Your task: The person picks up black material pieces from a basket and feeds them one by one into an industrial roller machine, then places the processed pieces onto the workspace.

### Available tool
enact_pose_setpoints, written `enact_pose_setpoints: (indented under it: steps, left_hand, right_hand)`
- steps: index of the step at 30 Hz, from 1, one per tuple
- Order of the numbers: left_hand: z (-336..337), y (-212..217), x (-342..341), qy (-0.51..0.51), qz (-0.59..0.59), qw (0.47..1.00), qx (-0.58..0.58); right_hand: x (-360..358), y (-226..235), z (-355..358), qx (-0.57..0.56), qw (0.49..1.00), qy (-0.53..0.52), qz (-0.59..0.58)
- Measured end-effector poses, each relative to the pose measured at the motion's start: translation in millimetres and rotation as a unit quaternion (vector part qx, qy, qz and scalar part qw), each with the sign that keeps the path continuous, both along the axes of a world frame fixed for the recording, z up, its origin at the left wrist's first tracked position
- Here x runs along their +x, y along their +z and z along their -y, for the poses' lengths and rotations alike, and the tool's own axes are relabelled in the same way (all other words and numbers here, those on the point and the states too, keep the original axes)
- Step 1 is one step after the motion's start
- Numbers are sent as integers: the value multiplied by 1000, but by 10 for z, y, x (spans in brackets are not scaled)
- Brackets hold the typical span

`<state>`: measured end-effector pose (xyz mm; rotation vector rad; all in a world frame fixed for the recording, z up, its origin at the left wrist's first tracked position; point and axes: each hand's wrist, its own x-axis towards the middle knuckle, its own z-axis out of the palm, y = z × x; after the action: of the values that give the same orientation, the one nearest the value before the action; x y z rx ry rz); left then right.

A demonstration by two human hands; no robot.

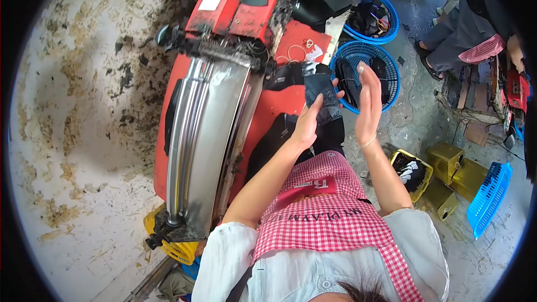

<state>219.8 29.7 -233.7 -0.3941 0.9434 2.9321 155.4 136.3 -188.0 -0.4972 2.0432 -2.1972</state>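
Observation:
My left hand [307, 125] grips a small stack of dark, flat pieces [319, 88], thumb on top and fingertips showing at the far side. Just to the right, my right hand [368, 102] is raised with its fingers stretched out and nothing in it. Dark pieces [285, 76] lie on the red machine table [274, 103] beside my left hand. More black sheet material [272, 142] lies under my left forearm. Close beyond my right hand, a blue basket [395, 90] holds dark flat pieces, partly hidden by that hand.
Left of my arms stands a red machine [222, 14] with shiny metal rollers [190, 128]. Another blue basket [395, 18] is farther off. At right are a yellow basket [426, 184], yellow metal boxes [446, 162], a tilted blue basket [488, 200] and a seated person [461, 39].

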Motion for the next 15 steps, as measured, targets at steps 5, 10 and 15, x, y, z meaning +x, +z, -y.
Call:
enact_pose_setpoints:
  steps: [5, 10, 15]
  left_hand:
    - [-181, -67, -128, 55, -10, 996, -62]
    - [103, -117, -251, 36, -116, 990, 78]
    - [-46, 237, -298, 85, 142, 986, 24]
  right_hand:
    - [235, -192, 411, 360, 917, 16, -175]
    - [-73, -386, 696, 433, 863, 171, -193]
    - [-423, -320, 567, 400, 854, 187, -275]
